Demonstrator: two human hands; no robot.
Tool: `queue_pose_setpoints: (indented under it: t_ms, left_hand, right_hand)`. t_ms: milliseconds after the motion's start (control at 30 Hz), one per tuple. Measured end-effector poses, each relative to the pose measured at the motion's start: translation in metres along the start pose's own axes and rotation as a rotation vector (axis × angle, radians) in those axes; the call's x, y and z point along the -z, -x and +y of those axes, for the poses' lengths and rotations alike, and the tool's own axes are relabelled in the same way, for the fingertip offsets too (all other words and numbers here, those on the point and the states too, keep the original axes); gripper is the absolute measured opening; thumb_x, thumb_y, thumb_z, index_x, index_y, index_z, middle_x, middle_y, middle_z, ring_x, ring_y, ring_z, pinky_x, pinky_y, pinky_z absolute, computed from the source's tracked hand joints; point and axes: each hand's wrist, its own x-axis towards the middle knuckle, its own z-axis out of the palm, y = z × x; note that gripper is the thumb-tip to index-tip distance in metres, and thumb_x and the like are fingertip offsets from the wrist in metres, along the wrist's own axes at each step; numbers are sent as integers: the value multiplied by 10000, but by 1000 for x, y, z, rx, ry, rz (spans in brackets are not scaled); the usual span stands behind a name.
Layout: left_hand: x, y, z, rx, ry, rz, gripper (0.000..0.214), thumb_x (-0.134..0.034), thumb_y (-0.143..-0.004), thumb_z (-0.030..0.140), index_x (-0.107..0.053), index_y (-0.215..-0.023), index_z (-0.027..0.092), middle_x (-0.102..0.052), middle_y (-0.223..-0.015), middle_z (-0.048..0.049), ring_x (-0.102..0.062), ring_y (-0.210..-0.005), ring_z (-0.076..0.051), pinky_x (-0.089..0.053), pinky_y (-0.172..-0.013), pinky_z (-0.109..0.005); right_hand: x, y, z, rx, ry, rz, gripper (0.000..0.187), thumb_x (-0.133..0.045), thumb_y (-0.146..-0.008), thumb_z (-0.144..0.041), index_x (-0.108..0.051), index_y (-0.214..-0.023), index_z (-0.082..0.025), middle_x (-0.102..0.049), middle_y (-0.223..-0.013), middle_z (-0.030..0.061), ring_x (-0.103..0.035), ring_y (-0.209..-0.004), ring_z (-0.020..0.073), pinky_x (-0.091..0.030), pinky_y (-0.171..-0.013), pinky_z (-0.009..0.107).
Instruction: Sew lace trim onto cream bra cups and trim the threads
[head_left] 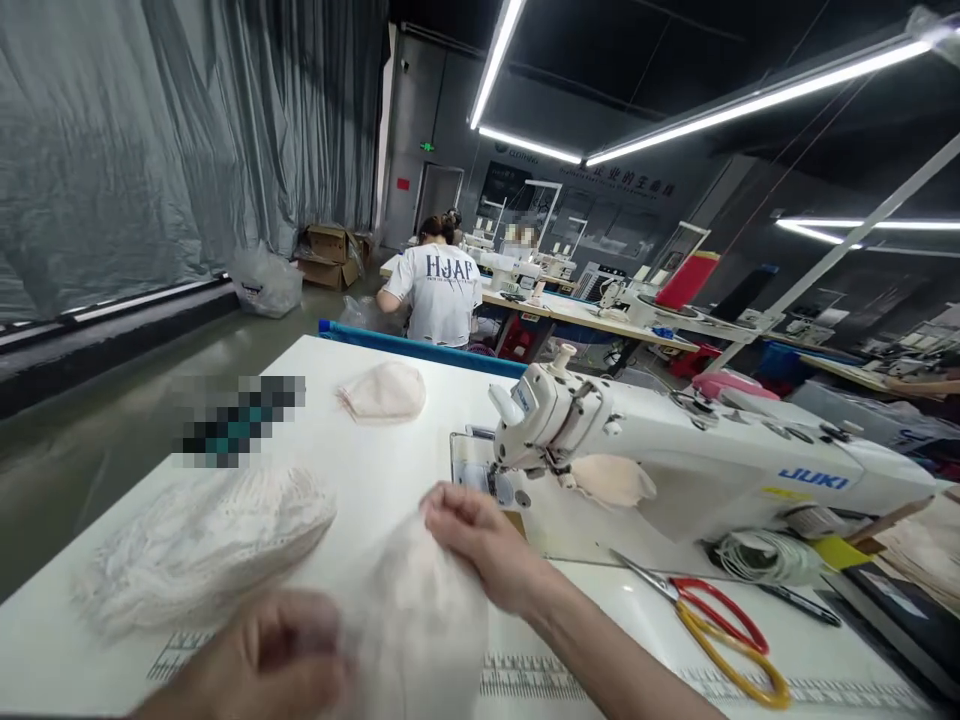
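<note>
My right hand (480, 540) pinches the top edge of a thin white fabric piece (427, 610), which hangs down in front of the sewing machine (570, 420). My left hand (274, 655) is at the fabric's left side, fingers curled but smeared by motion; whether it grips the cloth cannot be made out. A heap of white gathered fabric (217, 545) lies on the table to the left. Further back rests a small pale fabric piece (384, 392). Another beige piece (613, 480) lies beneath the machine's arm, behind the needle area.
Scissors (720, 630) with red and yellow handles lie at right on the white table (390, 460), near a printed ruler strip (532, 677). A coil of pale cord (769, 555) and a black pen (801, 604) are beyond. A person (442, 285) sits ahead, back turned.
</note>
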Motion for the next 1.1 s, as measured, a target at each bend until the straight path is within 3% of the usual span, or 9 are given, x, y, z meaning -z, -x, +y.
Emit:
queue_pose_setpoints:
  t_ms: [100,200,267,433,600,700,833,967,1100]
  left_hand:
    - [37,-30,50,-136,24,-3,557,-748,-617,513,-648,-1056,185,-657,-733,-4,-602,-799,-248,-457,-722,-303]
    - [69,-87,94,-184,-173,188,709,-752,-669,430,-494,-1269,153,-675,-876,-34,-615,-868,-237,-477,-702,-261]
    - [85,-132,110,-202,-264,326,602,-692,-766,339,-463,-1278,119,-659,-973,-80,-622,-872,-196,-496,-696,-239]
    - [108,-219,115,-168,-531,547,325,-552,-903,300,-510,-1189,151,-584,-1120,-82,-613,-906,-198,-532,-763,-375]
    - [109,-248,114,-113,-855,638,279,-555,-903,296,-543,-1152,170,-569,-1161,-76,-593,-973,-211,-514,-818,-401]
    - [103,-236,121,-129,-1046,663,321,-566,-895,294,-521,-1188,170,-533,-1221,-86,-561,-1043,-239,-483,-871,-449]
    - [88,-168,121,-234,-1236,580,309,-562,-875,196,-522,-1181,177,-479,-1274,-79,-464,-1154,-266,-383,-960,-479]
    - [77,-81,92,-250,-1267,333,152,-609,-781,210,-627,-931,231,-609,-868,14,-568,-861,-183,-424,-759,-289]
    - [72,-43,58,-274,-1134,302,86,-541,-679,129,-582,-692,204,-548,-700,29,-499,-676,-167,-314,-621,-269]
  right_hand:
    - [5,-76,-17,151,140,196,311,-580,-838,-463,-524,-786,-162,-471,-651,-49,-444,-541,75,-376,-494,181]
    - [21,-154,-29,194,266,362,201,-512,-920,-337,-559,-895,-143,-554,-797,-11,-541,-674,105,-463,-605,227]
    - [36,-197,-33,177,368,460,222,-525,-923,-321,-566,-1020,-127,-588,-961,44,-590,-797,155,-510,-691,312]
    - [67,-260,-25,83,622,634,274,-542,-916,-315,-549,-1130,-144,-564,-1127,76,-583,-958,211,-506,-808,397]
    - [70,-279,-7,-22,787,716,256,-534,-920,-302,-549,-1135,-164,-553,-1156,83,-574,-979,206,-496,-832,403]
    - [61,-275,-7,10,827,759,286,-543,-914,-303,-531,-1162,-161,-531,-1188,89,-558,-1012,222,-484,-850,427]
    - [36,-238,-12,202,834,688,282,-447,-951,-244,-466,-1220,-163,-454,-1266,104,-505,-1082,237,-439,-885,428]
    - [2,-172,3,338,826,251,124,-481,-912,-215,-601,-934,-195,-605,-960,21,-559,-832,148,-432,-773,268]
    - [-25,-121,25,310,771,-84,91,-567,-811,-180,-589,-723,-190,-588,-659,-31,-495,-586,113,-367,-546,210]
